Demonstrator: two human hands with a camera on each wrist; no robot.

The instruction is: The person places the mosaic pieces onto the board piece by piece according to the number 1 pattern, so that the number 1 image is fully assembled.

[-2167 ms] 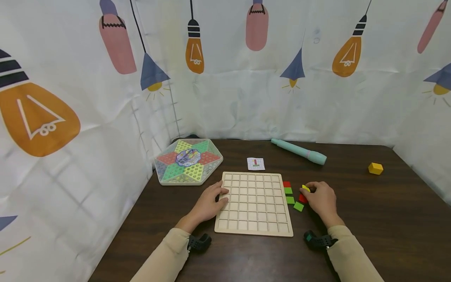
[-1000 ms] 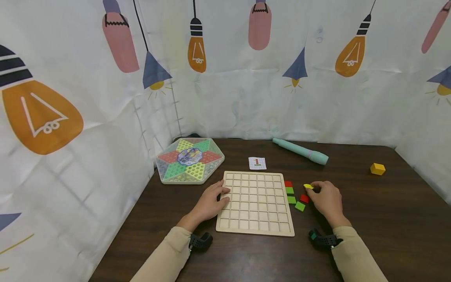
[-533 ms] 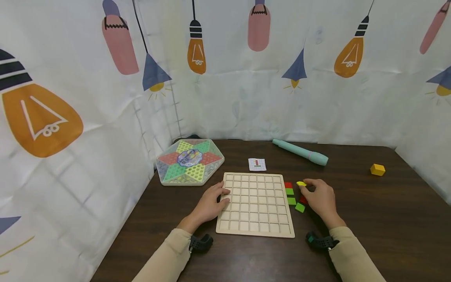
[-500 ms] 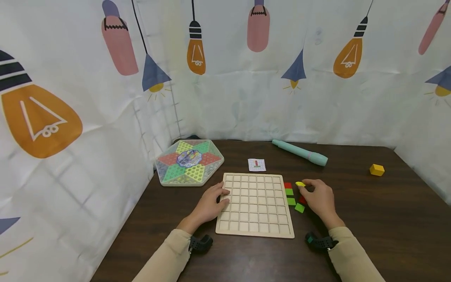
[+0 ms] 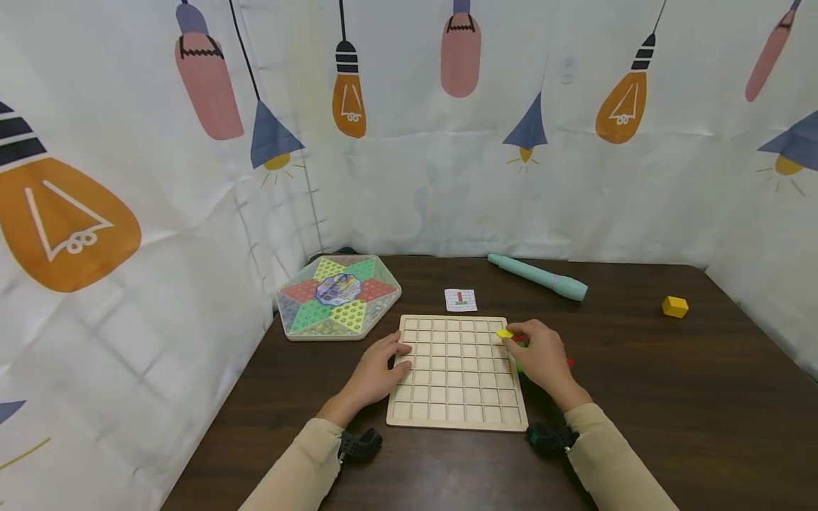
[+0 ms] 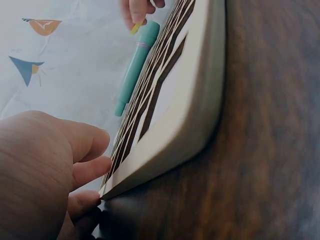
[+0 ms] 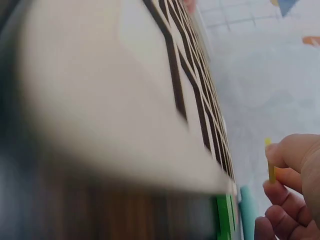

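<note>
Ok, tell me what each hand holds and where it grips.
Right hand pinches a small flat yellow tile by its edges; left hand holds nothing, resting on the wooden grid board.

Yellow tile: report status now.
Right hand pinches yellow tile over grid board, far right corner. Left hand rests on board's left edge. Cells below empty.

Dark wooden table (image 5: 639, 397) — grid board (image 5: 456, 372), hexagonal game box (image 5: 339, 297), teal pen (image 5: 538, 277), card (image 5: 461, 299), yellow cube (image 5: 674, 306)
</note>
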